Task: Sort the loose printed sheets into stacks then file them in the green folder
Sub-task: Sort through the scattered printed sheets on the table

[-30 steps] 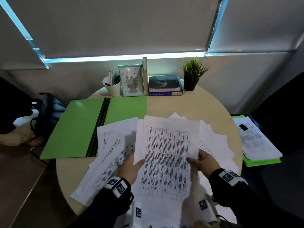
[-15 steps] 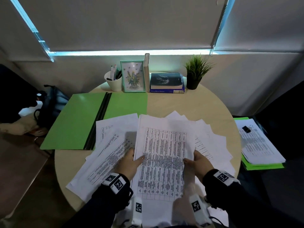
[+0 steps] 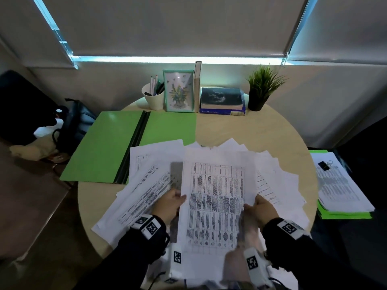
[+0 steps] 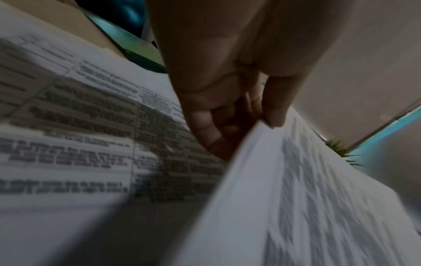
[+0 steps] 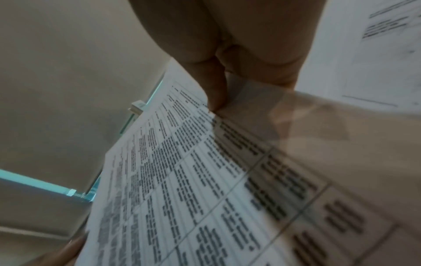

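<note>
— Left hand (image 3: 170, 203)?
— Forearm reaching forward, thumb and fingers pinching the printed sheet (image 3: 215, 204) at its left edge.
— Right hand (image 3: 260, 210)?
— Pinching the right edge, sheet lifted above the loose sheets (image 3: 144, 191) on the tabletop (image 3: 251, 130).

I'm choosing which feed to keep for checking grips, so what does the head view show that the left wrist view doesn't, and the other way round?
Only the head view shows the open green folder, the right hand pinching the held sheet's other edge, the loose sheets spread over the round table, and the clipped stack off to the right. Only the left wrist view shows the fingers curled under the sheet's edge with the thumb on top. Both show the left hand gripping the held printed sheet.
</note>
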